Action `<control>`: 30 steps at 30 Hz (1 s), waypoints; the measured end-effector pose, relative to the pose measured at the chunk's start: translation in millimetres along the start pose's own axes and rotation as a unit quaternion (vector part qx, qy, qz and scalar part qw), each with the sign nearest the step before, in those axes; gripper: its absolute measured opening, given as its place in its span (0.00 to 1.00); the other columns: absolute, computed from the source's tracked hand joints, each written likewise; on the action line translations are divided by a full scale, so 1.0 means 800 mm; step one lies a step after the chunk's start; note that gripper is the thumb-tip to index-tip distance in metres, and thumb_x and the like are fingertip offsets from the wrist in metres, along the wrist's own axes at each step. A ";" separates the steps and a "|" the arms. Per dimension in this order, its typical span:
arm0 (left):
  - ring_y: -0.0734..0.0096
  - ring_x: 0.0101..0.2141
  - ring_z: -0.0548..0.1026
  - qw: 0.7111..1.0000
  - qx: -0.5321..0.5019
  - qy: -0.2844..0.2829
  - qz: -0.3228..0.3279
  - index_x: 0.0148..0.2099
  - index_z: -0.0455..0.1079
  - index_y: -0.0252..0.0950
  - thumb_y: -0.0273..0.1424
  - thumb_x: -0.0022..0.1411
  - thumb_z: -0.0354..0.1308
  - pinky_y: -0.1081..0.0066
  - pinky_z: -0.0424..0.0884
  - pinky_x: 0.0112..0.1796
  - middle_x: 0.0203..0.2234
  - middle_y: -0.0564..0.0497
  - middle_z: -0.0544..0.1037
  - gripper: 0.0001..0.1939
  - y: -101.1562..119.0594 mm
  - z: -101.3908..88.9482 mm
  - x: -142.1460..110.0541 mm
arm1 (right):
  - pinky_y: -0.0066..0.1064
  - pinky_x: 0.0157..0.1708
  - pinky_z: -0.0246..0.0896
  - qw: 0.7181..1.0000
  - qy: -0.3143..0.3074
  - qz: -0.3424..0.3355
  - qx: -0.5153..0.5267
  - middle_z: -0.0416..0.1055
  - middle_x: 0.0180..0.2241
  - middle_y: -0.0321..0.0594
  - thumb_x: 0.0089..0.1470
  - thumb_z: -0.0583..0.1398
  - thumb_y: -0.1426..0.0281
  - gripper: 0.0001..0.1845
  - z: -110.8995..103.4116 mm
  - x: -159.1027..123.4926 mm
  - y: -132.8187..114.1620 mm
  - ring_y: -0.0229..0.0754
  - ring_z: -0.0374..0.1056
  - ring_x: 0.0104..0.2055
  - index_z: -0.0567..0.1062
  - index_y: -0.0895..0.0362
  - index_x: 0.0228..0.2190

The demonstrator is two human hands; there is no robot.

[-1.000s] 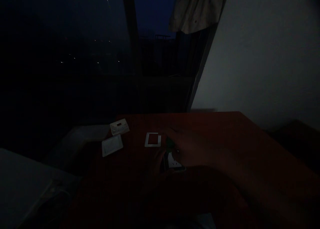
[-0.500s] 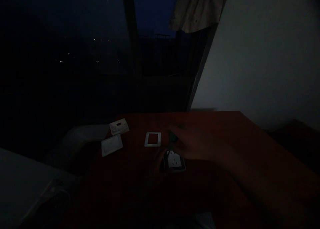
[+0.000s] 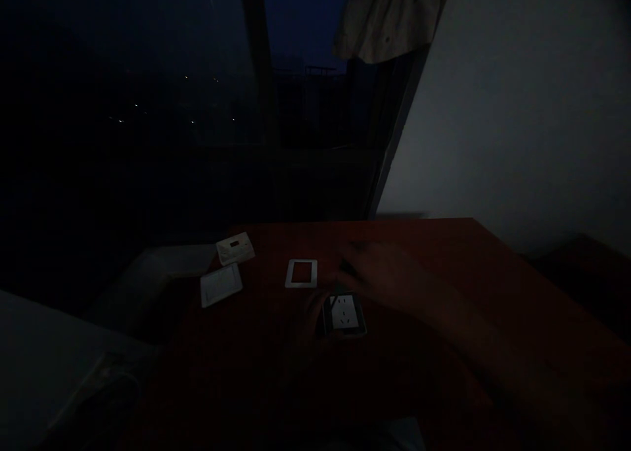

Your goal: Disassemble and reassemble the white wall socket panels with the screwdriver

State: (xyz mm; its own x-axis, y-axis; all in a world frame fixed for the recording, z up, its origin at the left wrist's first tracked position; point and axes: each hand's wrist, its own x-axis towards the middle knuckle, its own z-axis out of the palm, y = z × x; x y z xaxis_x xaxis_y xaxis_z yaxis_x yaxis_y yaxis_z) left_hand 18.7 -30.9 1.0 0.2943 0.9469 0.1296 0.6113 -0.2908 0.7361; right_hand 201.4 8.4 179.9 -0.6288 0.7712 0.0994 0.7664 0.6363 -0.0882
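A white wall socket (image 3: pixel 344 314) with a dark surround lies on the red-brown table. My left hand (image 3: pixel 309 323), very dim, grips its left edge with the fingers and thumb curved round it. Above the socket, my right hand (image 3: pixel 382 271) is closed around a screwdriver (image 3: pixel 339 286) with a greenish handle. Its dark shaft slants down to the socket's upper left corner. Blur and darkness hide most of the handle and the right fingertips.
A white square frame (image 3: pixel 302 273) lies left of my right hand. Farther left are a white back box (image 3: pixel 235 248) and a pale rectangular plate (image 3: pixel 221 284) at the table edge (image 3: pixel 444 221). A dark window and pale wall (image 3: pixel 517 109) stand behind.
My right hand has shifted and turned slightly about the screwdriver, showing less of the green handle. My left hand and the socket are nearly unmoved.
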 end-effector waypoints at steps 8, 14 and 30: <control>0.53 0.59 0.60 1.000 -0.010 -0.003 0.007 0.64 0.54 0.40 0.37 0.57 0.64 0.54 0.60 0.57 0.61 0.42 0.59 0.35 -0.004 0.005 0.000 | 0.27 0.34 0.58 0.974 -0.025 -0.098 0.203 0.73 0.39 0.39 0.50 0.58 0.77 0.14 -0.004 -0.008 0.013 0.38 0.69 0.38 0.72 0.56 0.40; 0.52 0.60 0.58 0.999 -0.047 -0.016 0.018 0.65 0.52 0.42 0.40 0.57 0.62 0.54 0.58 0.57 0.62 0.43 0.57 0.37 -0.013 0.007 0.000 | 0.28 0.35 0.60 0.941 0.033 0.000 0.336 0.73 0.37 0.36 0.49 0.58 0.75 0.13 0.018 -0.038 0.052 0.39 0.69 0.37 0.73 0.55 0.39; 0.63 0.41 0.72 0.977 0.191 -0.092 -0.008 0.39 0.68 0.39 0.24 0.61 0.52 0.67 0.68 0.40 0.41 0.49 0.72 0.07 0.045 -0.032 0.017 | 0.27 0.28 0.61 0.557 0.327 0.381 0.662 0.70 0.30 0.34 0.47 0.64 0.60 0.16 0.208 -0.118 0.058 0.39 0.68 0.30 0.73 0.54 0.37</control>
State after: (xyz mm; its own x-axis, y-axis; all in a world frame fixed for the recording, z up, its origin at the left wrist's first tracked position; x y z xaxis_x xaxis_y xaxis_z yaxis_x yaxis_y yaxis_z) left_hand 26.4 -24.8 46.2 0.3883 0.9211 -0.0271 0.8359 -0.3397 0.4313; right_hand 274.4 -31.6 1.1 0.3266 0.9308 -0.1644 -0.2617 -0.0781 -0.9620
